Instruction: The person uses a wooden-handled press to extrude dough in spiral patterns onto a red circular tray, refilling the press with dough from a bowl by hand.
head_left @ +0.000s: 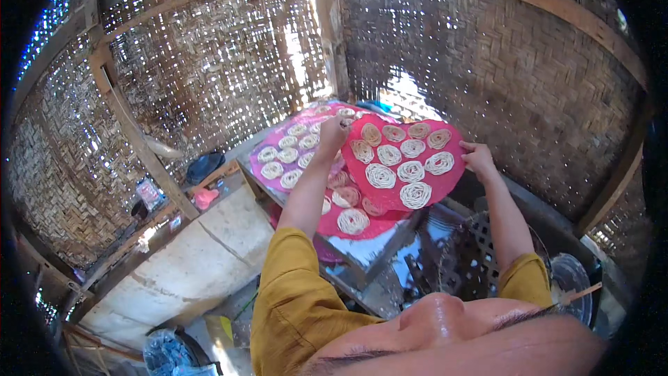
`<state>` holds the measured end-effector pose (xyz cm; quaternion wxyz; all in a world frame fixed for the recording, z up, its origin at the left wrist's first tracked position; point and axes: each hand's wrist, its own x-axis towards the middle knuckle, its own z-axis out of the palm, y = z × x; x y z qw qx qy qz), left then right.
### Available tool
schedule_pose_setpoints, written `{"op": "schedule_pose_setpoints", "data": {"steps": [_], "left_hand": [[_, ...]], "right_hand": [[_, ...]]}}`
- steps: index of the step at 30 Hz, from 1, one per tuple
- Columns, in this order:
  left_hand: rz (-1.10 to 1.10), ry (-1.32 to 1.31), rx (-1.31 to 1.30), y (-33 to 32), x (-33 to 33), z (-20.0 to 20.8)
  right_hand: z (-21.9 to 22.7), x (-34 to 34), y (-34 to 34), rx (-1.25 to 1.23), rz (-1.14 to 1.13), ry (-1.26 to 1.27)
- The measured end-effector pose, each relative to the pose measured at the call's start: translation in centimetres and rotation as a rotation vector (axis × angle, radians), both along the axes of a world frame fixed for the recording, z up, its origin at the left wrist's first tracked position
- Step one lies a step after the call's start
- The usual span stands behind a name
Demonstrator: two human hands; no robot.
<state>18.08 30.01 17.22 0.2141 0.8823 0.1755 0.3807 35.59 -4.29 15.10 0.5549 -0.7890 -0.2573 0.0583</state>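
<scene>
A red-pink sheet [376, 198] carries several pale coiled rounds [380, 175] that look like thin noodle strands wound into flat discs. My left hand [335, 132] is closed on the sheet's upper left edge. At its right edge, my right hand [479, 158] pinches it between thumb and fingers. The sheet hangs tilted in the air over a table. Beneath and left of it lie more pink sheets [379, 227] with similar coils, partly covered by the raised one.
Woven bamboo walls [209, 63] with wooden posts meet behind the table. A dark lattice crate [463, 254] and a clear tub [572, 278] stand at the right. On the left ledge sit a pink object [205, 198] and a dark bowl-like item [204, 167]. A blue plastic bag [167, 354] lies low left.
</scene>
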Motion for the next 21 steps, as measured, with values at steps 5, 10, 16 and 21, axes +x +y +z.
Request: {"op": "schedule_pose_setpoints", "data": {"steps": [5,10,16,21], "left_hand": [[0.083,0.150,-0.071,7.0,2.2,-1.2],[0.045,-0.195,-0.246,5.2,-5.4,0.9],[0.759,-0.410,-0.531,4.2,-22.8,-13.8],[0.695,0.059,-0.691,-2.0,-21.6,-27.7]], "right_hand": [[-2.9,2.7,7.0,-0.216,-0.042,-0.048],[-4.2,0.6,2.9,-0.553,0.055,-0.084],[0.3,-8.7,-3.3,-0.527,0.183,-0.244],[2.4,-14.8,-7.7,-0.287,0.263,0.001]]}}
